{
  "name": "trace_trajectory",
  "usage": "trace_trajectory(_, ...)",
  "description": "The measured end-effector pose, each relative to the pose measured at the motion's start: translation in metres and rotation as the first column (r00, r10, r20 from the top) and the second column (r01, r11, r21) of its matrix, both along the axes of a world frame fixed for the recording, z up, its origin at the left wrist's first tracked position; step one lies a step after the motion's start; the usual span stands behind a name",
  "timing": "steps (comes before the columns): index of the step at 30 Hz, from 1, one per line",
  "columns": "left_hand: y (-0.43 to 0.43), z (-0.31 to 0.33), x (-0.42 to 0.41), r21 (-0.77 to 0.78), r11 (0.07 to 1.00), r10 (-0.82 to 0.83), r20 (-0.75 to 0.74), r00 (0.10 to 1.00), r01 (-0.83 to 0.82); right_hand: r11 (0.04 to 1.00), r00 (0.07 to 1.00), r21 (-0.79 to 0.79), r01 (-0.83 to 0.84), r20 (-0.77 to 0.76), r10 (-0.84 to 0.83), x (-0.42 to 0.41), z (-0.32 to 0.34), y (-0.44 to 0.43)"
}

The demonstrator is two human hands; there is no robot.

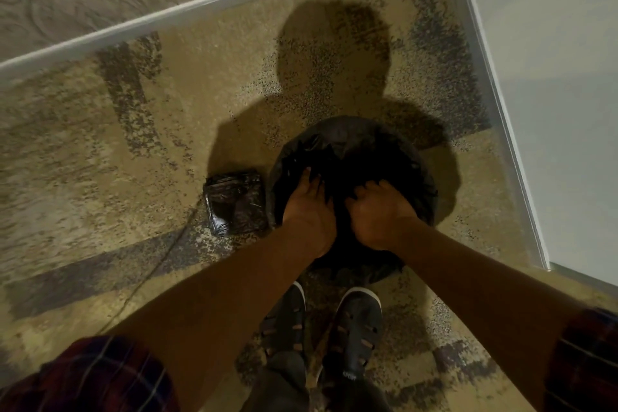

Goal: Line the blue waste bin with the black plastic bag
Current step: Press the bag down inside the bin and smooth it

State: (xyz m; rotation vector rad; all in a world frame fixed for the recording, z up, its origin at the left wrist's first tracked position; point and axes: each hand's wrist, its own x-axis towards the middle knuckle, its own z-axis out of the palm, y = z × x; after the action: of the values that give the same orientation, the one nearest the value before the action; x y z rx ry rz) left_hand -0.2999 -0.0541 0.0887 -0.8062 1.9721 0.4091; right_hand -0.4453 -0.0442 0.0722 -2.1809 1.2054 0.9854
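Because only the head view is supplied, we report from it alone: the black plastic bag sits at centre frame, draped over the mouth of the blue waste bin, whose blue wall we cannot see at any point. We judge the film covers the rim so that it will hold once pushed down. Both hands reach into the opening side by side; the left hand lies flat with fingers spread on the film, and the right hand is curled, its fingers bunching plastic, though a firm pinch cannot be confirmed. We judge they are pressing the liner inward. At left, just beside the bin, a folded pack of black bags lies on the patterned carpet, kept within reach. Two shoes stand below the bin.
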Motion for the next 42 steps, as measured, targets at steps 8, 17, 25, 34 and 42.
trace_trajectory(8,0.004,-0.017,-0.010,0.262,0.964,0.079,-0.096,0.992,-0.051,0.762,0.726,0.201,0.615,0.233,-0.647,0.013,-0.017,-0.053)
trace_trajectory(17,0.018,-0.021,0.001,0.258,0.965,0.080,-0.099,0.992,-0.052,0.850,0.789,0.192,0.491,0.315,-0.527,0.001,-0.019,-0.050)
trace_trajectory(25,0.001,0.001,-0.001,0.076,0.996,-0.060,0.083,0.995,0.054,0.970,0.965,0.215,-0.112,-0.210,0.158,0.002,-0.015,0.008)
trace_trajectory(34,0.012,-0.010,0.012,-0.079,0.995,0.043,-0.231,0.972,-0.062,0.994,0.992,0.098,-0.038,-0.117,0.049,0.002,0.001,0.012)
trace_trajectory(42,0.010,0.033,0.044,-0.120,0.637,0.427,-0.768,0.478,-0.762,0.462,0.566,-0.349,0.815,0.646,-0.512,-0.029,0.062,0.036)
